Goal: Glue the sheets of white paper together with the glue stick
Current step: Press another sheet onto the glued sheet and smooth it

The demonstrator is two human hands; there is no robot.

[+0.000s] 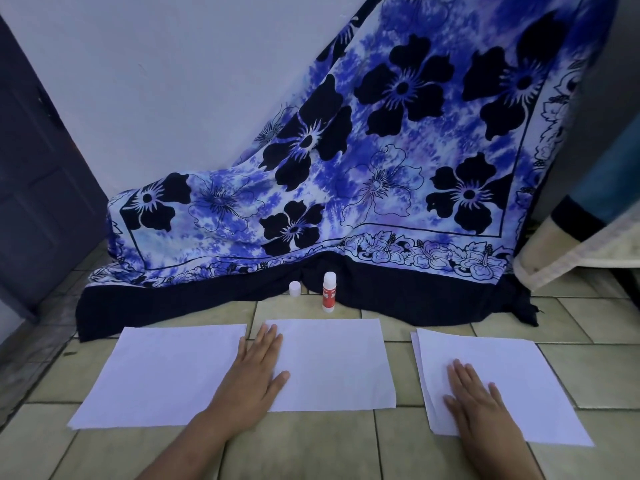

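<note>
Three lots of white paper lie on the tiled floor: a left sheet (159,372), a middle sheet (332,362) overlapping it, and a small stack on the right (512,372). My left hand (252,379) lies flat, fingers spread, over the seam where the left and middle sheets meet. On the right stack, my right hand (481,403) rests flat. A red-and-white glue stick (329,292) stands upright and uncapped beyond the middle sheet. Its white cap (294,289) stands just to its left.
A blue flowered cloth (363,174) drapes down from the wall onto the floor right behind the glue stick. A dark door (38,174) is at the left. A cushion or mattress edge (571,244) juts in at the right.
</note>
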